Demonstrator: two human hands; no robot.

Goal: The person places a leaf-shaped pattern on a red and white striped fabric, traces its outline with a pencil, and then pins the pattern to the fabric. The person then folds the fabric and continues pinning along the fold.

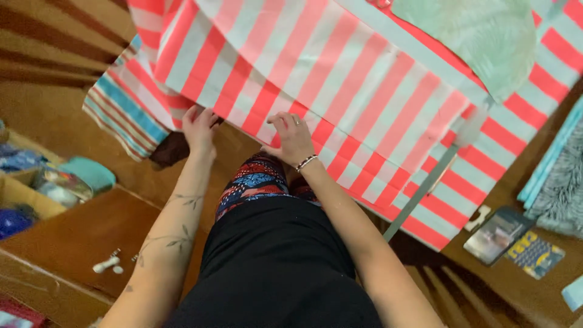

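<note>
Brown wood fills the far left, where an open box keeps blue and teal bundles, and a small white fitting lies on the wooden ledge just below it. Moving right, the left hand pinches the lower edge of the pink-and-white striped cloth, fingers curled over the hem. Just beside it, the right hand, with a beaded bracelet at its wrist, grips the same edge, thumb underneath. The cloth spreads up and right across the view, a pale green piece lying on top. Far right, two flat packets rest on the wood.
</note>
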